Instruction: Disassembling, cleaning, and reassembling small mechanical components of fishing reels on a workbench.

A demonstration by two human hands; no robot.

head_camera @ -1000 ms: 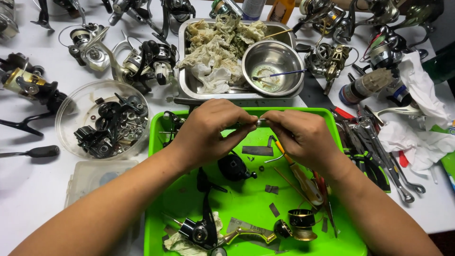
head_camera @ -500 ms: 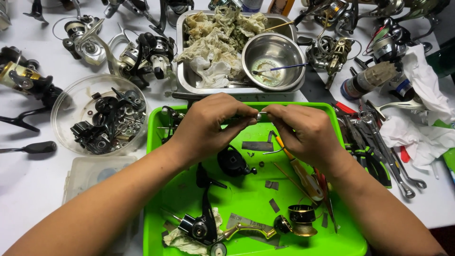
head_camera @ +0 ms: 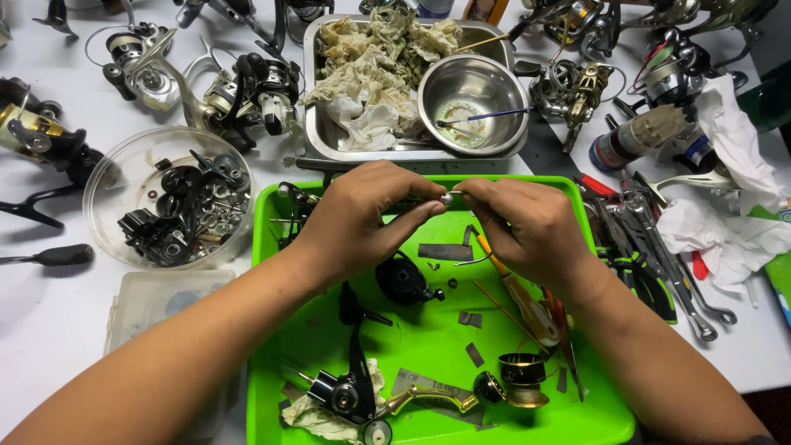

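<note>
My left hand (head_camera: 367, 216) and my right hand (head_camera: 523, 224) meet over the far half of a bright green tray (head_camera: 428, 338). Between their fingertips they pinch one small silvery metal part (head_camera: 447, 198); most of it is hidden by the fingers. Below the hands in the tray lie a black reel housing piece (head_camera: 401, 278), a yellow-handled screwdriver (head_camera: 519, 292), a black and gold spool (head_camera: 522, 379), a black reel body on a rag (head_camera: 342, 391) and a gold handle arm (head_camera: 432, 400).
A clear round bowl of black reel parts (head_camera: 169, 210) sits left of the tray. Behind it stands a steel tray with dirty rags (head_camera: 375, 66) and a steel bowl holding a brush (head_camera: 471, 103). Wrenches and pliers (head_camera: 659, 255) lie to the right; several fishing reels ring the table.
Both hands stay joined on the small part and have barely moved; the view has shifted so the table sits slightly lower in the frame.
</note>
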